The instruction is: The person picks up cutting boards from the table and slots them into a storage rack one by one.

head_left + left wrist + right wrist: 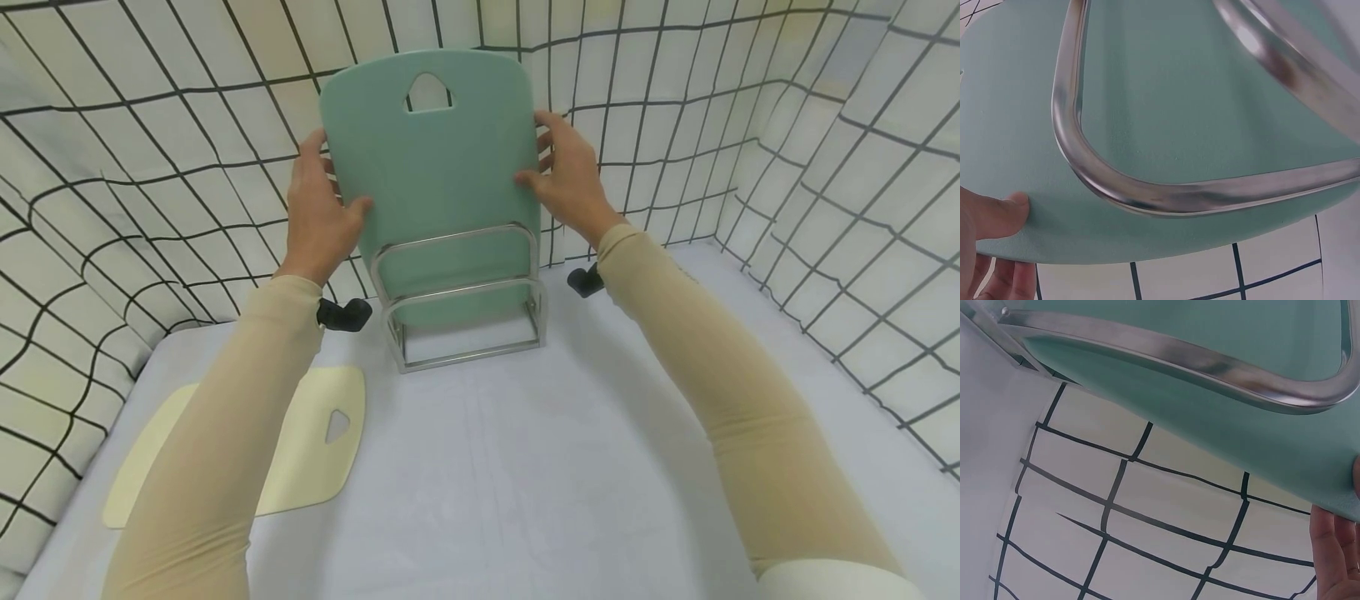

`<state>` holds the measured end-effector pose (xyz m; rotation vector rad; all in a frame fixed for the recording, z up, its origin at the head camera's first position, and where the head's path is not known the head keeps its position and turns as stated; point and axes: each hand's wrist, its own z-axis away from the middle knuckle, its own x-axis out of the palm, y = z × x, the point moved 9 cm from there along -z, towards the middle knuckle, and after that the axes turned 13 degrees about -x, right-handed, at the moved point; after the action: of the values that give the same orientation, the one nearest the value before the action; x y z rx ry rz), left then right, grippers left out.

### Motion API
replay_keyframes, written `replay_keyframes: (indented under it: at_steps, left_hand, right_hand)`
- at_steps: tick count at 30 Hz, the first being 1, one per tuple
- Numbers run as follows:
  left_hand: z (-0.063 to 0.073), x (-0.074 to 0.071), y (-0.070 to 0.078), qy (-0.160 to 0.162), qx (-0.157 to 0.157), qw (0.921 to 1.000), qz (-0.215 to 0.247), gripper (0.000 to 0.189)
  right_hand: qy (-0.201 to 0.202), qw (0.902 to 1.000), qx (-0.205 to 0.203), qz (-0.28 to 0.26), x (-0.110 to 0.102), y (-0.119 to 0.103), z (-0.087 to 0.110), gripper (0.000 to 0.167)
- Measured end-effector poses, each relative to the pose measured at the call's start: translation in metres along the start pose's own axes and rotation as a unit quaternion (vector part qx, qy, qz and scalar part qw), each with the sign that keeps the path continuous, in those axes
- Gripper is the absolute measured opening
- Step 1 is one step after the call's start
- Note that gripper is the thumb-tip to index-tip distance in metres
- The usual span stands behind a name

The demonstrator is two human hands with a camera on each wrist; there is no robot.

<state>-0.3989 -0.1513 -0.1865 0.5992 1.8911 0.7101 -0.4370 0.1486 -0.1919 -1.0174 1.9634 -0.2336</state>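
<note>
A green cutting board [442,158] stands upright, leaning slightly back, with its lower part behind the front bars of a metal rack [457,292]. My left hand [322,208] grips its left edge, thumb on the front face and fingers behind. On the opposite edge my right hand [566,171] holds it the same way. The left wrist view shows the left thumb [1007,215] pressed on the board beside the rack's bent bar [1147,197]. In the right wrist view the right fingers [1332,544] lie behind the board's edge [1260,469].
A cream cutting board [315,450] lies flat on the white tabletop [510,467] at the left, partly hidden by my left sleeve [210,450]. White cloth with a black grid [660,108] encloses the back and sides.
</note>
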Motion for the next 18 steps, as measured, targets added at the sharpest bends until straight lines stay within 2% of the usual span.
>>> replay_keyframes:
  at_steps: [18]
  left_hand:
    - [-0.0007,0.0008,0.0007,0.002,-0.003,1.0000,-0.007,0.080]
  right_hand:
    - [-0.004,0.9999,0.012,-0.007,0.0011,0.0035,-0.0011,0.079]
